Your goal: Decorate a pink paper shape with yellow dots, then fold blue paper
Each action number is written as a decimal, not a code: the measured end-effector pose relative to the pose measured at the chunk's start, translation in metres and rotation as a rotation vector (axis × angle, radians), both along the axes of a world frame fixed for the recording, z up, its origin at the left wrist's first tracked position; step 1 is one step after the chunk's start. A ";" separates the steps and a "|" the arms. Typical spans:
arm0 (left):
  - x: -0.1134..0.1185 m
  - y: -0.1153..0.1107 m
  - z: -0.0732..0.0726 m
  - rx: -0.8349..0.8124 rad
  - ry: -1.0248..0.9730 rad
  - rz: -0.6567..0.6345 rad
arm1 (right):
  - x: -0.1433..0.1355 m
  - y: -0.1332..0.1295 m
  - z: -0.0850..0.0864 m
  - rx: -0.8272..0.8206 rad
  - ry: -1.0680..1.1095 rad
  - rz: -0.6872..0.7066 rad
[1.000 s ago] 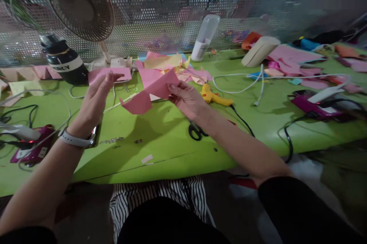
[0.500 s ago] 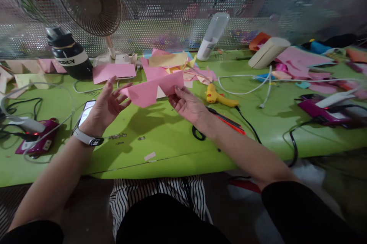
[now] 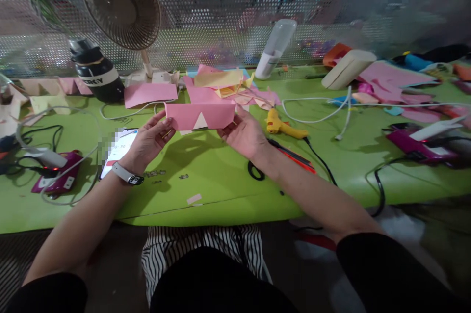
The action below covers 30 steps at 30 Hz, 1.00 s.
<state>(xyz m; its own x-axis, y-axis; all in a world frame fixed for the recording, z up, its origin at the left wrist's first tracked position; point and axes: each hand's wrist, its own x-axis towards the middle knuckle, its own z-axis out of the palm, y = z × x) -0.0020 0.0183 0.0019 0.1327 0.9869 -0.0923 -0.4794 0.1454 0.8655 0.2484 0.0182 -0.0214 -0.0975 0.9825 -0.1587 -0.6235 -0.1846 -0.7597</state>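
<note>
A folded piece of pink paper (image 3: 184,116), with a triangular notch cut in its lower middle, is held up above the green table (image 3: 235,185). My left hand (image 3: 152,136) pinches its left end between thumb and fingers. At the right end, my right hand (image 3: 241,131) grips it, thumb near the upper corner and fingers beneath. Through the notch a pale patch shows. Behind the held paper lies a pile of pink and yellow paper pieces (image 3: 217,80). Below my left hand are several small metallic bits (image 3: 156,173).
A yellow glue gun (image 3: 285,126), red-and-black tool (image 3: 294,156) and black scissor-like ring (image 3: 255,170) lie right. A phone (image 3: 117,153) and purple power strip (image 3: 61,173) sit left. A fan (image 3: 123,9), dark bottle (image 3: 97,75) and white bottle (image 3: 275,50) stand behind. Cables cross both sides.
My left hand has moved right and closed on the paper's left end. The paper, tilted before, is now level and faces me.
</note>
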 end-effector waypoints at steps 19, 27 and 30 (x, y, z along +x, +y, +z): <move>0.006 -0.006 -0.006 -0.005 0.334 0.082 | 0.012 0.012 -0.001 0.186 -0.498 -0.031; -0.005 -0.003 -0.010 0.293 1.162 0.201 | 0.021 0.022 -0.017 0.273 -0.915 -0.061; -0.007 -0.002 -0.008 0.458 1.298 0.216 | 0.024 0.024 -0.020 0.411 -1.050 -0.098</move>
